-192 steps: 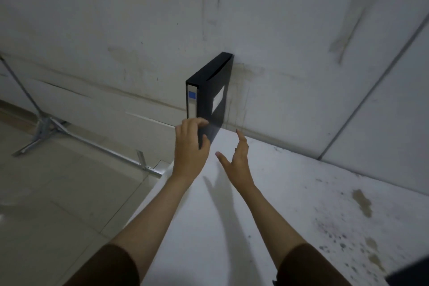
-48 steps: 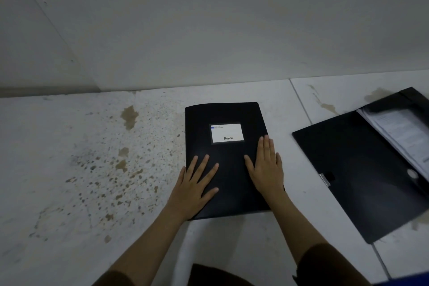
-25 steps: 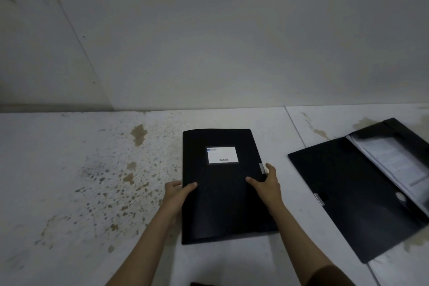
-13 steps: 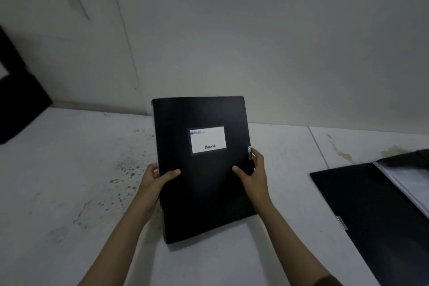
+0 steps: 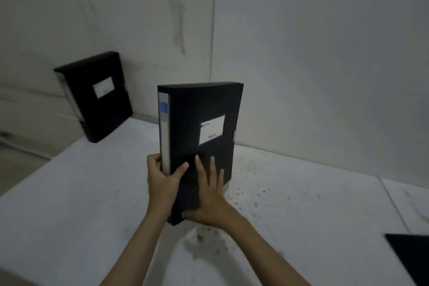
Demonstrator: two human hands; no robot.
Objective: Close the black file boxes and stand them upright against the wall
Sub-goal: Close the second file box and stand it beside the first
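A closed black file box, long axis upright, spine toward 9 o'clock, above the counter. Left hand fingers clasp its spine; right hand fingers spread flat on its labelled cover.

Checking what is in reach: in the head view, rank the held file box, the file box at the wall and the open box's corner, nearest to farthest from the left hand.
1. Held file box, in the left hand.
2. File box at the wall, upper left.
3. Open box's corner, far right.
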